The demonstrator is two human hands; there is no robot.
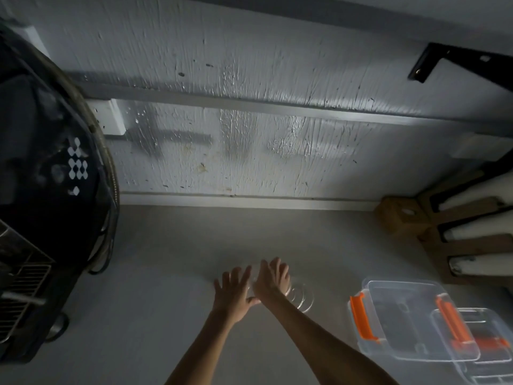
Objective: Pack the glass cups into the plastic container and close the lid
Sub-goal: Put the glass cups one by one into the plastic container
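Observation:
Both my hands reach forward over the grey floor, fingers spread. My left hand [232,293] is open, palm down, just left of some clear glass cups. My right hand [270,279] is also open and lies over the cups, hiding most of them. Only the round rims of the glass cups [302,297] show to the right of that hand; how many there are I cannot tell. A clear plastic container [399,318] with orange latches sits on the floor at the right. Its clear lid [477,343] leans partly over its right end.
A large black fan with a wire guard [55,190] fills the left side. The white painted wall [249,134] runs close behind the cups. A wooden rack holding white rolls [458,232] stands at the right, behind the container.

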